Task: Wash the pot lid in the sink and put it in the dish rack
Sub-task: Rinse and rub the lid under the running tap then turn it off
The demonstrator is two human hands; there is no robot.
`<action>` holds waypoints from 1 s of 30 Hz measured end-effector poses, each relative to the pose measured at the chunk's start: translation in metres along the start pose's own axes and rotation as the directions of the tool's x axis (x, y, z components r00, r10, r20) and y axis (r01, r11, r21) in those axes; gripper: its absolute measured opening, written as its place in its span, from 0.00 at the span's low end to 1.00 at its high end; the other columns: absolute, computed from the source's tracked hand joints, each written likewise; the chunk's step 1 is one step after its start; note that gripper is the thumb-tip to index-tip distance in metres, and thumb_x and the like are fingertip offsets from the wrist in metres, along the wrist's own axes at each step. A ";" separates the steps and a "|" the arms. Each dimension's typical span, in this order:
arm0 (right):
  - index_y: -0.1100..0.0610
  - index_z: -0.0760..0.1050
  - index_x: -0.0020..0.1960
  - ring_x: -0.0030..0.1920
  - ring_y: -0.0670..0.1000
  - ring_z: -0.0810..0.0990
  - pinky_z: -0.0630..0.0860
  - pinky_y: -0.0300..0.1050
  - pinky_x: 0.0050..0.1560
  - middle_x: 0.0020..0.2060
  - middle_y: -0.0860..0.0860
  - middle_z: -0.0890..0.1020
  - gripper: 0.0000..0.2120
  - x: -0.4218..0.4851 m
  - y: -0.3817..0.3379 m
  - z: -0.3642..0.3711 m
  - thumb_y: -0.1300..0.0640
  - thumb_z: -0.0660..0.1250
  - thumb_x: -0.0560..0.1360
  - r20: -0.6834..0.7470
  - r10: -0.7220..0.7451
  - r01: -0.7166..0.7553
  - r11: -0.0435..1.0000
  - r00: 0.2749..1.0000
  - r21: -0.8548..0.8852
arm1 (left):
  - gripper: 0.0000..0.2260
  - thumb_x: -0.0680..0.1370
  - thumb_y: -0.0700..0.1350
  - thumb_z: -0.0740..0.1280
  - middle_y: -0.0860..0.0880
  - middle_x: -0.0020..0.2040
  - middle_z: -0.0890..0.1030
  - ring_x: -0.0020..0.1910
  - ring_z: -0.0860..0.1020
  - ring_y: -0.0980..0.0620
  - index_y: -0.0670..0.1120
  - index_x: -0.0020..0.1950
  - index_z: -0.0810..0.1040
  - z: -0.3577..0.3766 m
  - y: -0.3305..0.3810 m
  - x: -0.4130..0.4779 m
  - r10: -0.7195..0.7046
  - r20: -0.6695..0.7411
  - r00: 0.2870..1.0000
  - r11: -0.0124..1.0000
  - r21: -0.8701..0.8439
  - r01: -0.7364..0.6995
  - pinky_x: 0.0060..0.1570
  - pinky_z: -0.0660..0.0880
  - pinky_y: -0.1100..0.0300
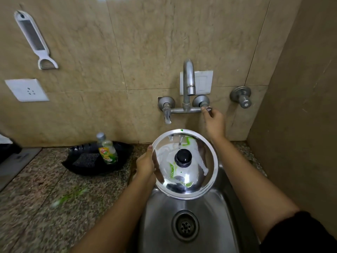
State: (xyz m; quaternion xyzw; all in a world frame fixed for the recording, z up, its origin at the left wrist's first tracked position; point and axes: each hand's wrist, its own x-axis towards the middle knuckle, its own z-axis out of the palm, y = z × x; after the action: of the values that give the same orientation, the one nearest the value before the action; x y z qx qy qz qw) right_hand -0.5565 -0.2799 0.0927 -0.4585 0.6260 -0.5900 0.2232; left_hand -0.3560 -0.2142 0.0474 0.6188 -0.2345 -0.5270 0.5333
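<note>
A round steel pot lid (197, 172) with a black knob and green soap streaks is held above the steel sink (164, 216). My left hand (145, 165) grips the lid by its left rim. My right hand (213, 121) reaches up to the wall and pinches the right tap handle (207, 108) of the faucet (188, 79). No water runs from the spout. No dish rack is in view.
A dish soap bottle (107, 150) and a dark sponge (85, 159) sit in a black tray (125, 148) on the granite counter (45, 198) left of the sink. Another valve (241, 97) sticks out at the right. A brown side wall (300, 125) closes the right.
</note>
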 end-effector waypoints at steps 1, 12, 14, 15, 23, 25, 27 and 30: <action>0.52 0.70 0.34 0.30 0.46 0.70 0.64 0.42 0.31 0.28 0.47 0.72 0.16 -0.002 -0.001 0.001 0.48 0.62 0.79 -0.004 0.003 -0.003 1.000 1.000 -0.021 | 0.16 0.79 0.51 0.63 0.47 0.29 0.71 0.26 0.66 0.52 0.44 0.34 0.75 0.001 -0.001 -0.001 -0.007 0.003 1.000 1.000 0.005 0.006 0.24 0.64 0.62; 0.57 0.73 0.38 0.35 0.51 0.73 0.67 0.44 0.38 0.33 0.54 0.74 0.18 -0.005 0.005 0.005 0.45 0.60 0.79 -0.045 0.100 -0.092 0.985 0.994 0.143 | 0.14 0.78 0.52 0.65 0.46 0.33 0.77 0.32 0.74 0.48 0.45 0.37 0.78 0.007 -0.005 -0.008 -0.076 0.012 0.997 0.997 -0.018 0.076 0.40 0.74 0.55; 0.58 0.76 0.51 0.48 0.53 0.79 0.71 0.44 0.45 0.44 0.54 0.80 0.17 -0.011 0.007 0.000 0.44 0.60 0.79 0.036 0.137 -0.141 0.974 0.990 0.175 | 0.14 0.77 0.52 0.65 0.45 0.33 0.78 0.32 0.75 0.47 0.44 0.37 0.78 0.005 -0.008 -0.006 -0.071 0.006 0.997 0.997 -0.017 0.071 0.42 0.75 0.52; 0.58 0.74 0.61 0.57 0.54 0.78 0.73 0.45 0.52 0.54 0.54 0.80 0.20 -0.019 0.010 -0.004 0.44 0.61 0.78 0.080 0.152 -0.162 0.975 0.985 0.149 | 0.14 0.77 0.52 0.65 0.44 0.34 0.78 0.34 0.76 0.46 0.44 0.38 0.79 0.003 -0.010 -0.005 -0.069 0.005 0.998 0.997 -0.019 0.069 0.45 0.76 0.50; 0.51 0.60 0.76 0.76 0.47 0.57 0.50 0.47 0.74 0.75 0.48 0.62 0.25 -0.094 0.048 -0.027 0.48 0.47 0.80 0.579 -0.334 0.639 0.609 0.744 -0.470 | 0.14 0.79 0.51 0.62 0.46 0.31 0.73 0.28 0.70 0.50 0.41 0.45 0.77 0.002 -0.004 -0.001 -0.029 -0.032 0.999 0.999 0.013 0.029 0.30 0.66 0.60; 0.50 0.56 0.77 0.76 0.46 0.54 0.47 0.47 0.75 0.76 0.47 0.59 0.29 -0.086 0.048 -0.027 0.46 0.40 0.77 0.649 -0.282 0.667 0.571 0.707 -0.478 | 0.15 0.79 0.53 0.62 0.45 0.35 0.77 0.32 0.74 0.49 0.41 0.47 0.79 0.003 -0.006 -0.001 -0.027 -0.024 0.999 0.999 0.042 0.028 0.34 0.71 0.58; 0.51 0.54 0.77 0.77 0.45 0.52 0.48 0.48 0.77 0.77 0.47 0.57 0.31 -0.084 0.047 -0.029 0.44 0.38 0.76 0.638 -0.258 0.637 0.604 0.725 -0.479 | 0.15 0.78 0.53 0.63 0.44 0.36 0.79 0.35 0.76 0.47 0.42 0.45 0.79 0.004 -0.010 0.000 -0.059 -0.006 0.998 0.998 0.032 0.060 0.39 0.73 0.56; 0.50 0.51 0.78 0.77 0.43 0.49 0.49 0.46 0.77 0.77 0.45 0.53 0.28 -0.096 0.052 -0.036 0.46 0.41 0.79 0.709 -0.265 0.693 0.588 0.653 -0.418 | 0.16 0.79 0.51 0.64 0.45 0.31 0.75 0.30 0.72 0.48 0.41 0.38 0.77 0.004 -0.007 0.004 -0.068 -0.030 0.997 0.998 -0.013 0.068 0.32 0.70 0.59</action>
State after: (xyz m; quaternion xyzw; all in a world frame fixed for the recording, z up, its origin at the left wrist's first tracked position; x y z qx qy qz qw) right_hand -0.5556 -0.1862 0.0255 -0.8206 0.5340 -0.1983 0.0462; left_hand -0.3602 -0.2169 0.0396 0.6312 -0.2022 -0.5369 0.5220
